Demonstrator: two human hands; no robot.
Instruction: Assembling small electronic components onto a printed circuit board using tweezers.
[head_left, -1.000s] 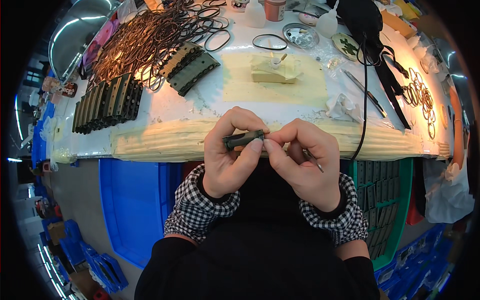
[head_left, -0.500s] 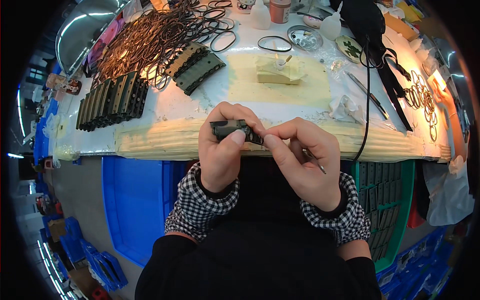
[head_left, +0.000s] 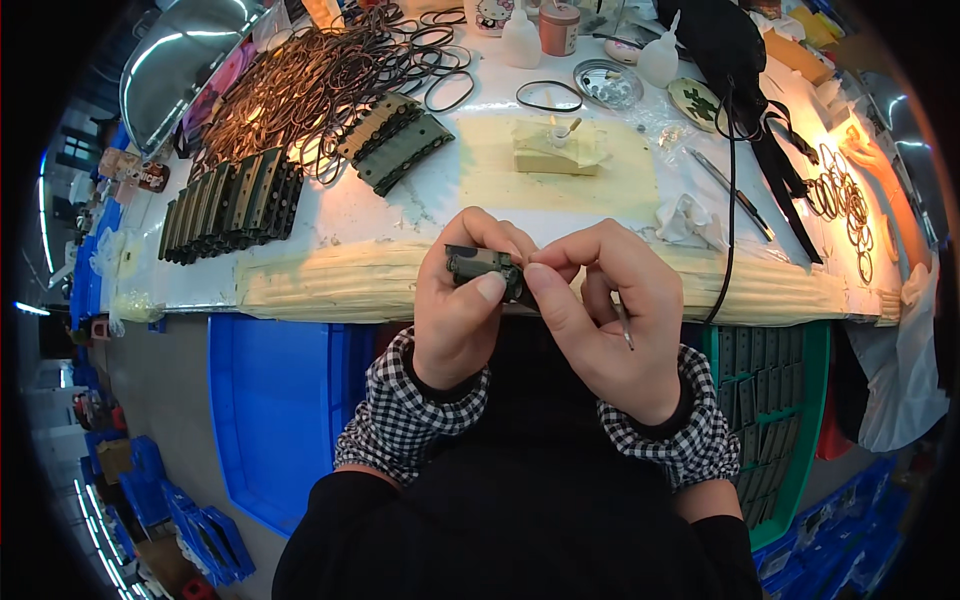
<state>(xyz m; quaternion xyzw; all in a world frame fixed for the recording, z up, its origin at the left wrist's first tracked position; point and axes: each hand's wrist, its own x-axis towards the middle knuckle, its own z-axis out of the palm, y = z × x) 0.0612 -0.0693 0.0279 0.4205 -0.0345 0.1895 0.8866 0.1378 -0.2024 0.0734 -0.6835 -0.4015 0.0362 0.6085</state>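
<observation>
My left hand [head_left: 462, 310] is closed around a small camouflage-green moulded part [head_left: 470, 262], its thumb pressed on the near side. At the part's right end, the thumb and forefinger of my right hand [head_left: 615, 315] pinch together, touching it or very near it; whatever lies between those fingertips is too small to make out. Tucked in the curled fingers of the same hand is a thin metal-tipped tool [head_left: 625, 328], pointing down. Both hands are just above the table's padded front edge [head_left: 330, 280].
Similar camouflage parts [head_left: 232, 205] stand in a row at the left, beside a heap of dark rubber-like loops [head_left: 290, 85]. A yellowish block [head_left: 556, 158] sits ahead. A pen-like tool [head_left: 735, 195] lies right. Below are a blue tray [head_left: 270, 420] and a green tray [head_left: 812, 420] of parts.
My left hand has shifted a little to the right, bringing the part closer to my right hand, and the part has turned slightly. The right hand stays nearly in place.
</observation>
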